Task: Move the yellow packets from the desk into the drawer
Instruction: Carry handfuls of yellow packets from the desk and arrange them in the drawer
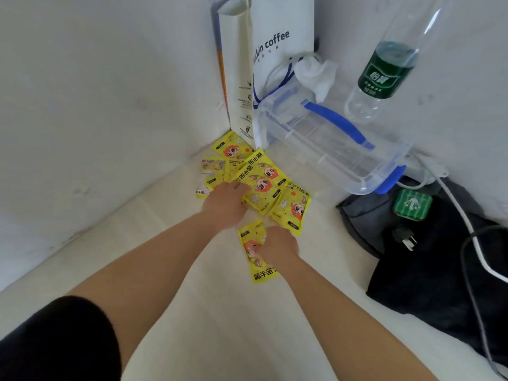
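Hands both down on the yellow packets [261, 182]: left hand [224, 206] flat on the pile in the desk [220, 312] corner, right hand [277, 247] pinching a stray packet [254, 254], likely gathering. Drawer not in view.

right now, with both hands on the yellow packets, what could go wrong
The left hand presses on a loose overlapping pile of packets, so a sweep could scatter some or miss the ones by the coffee bag. The right hand covers just one packet. No drawer is in view.
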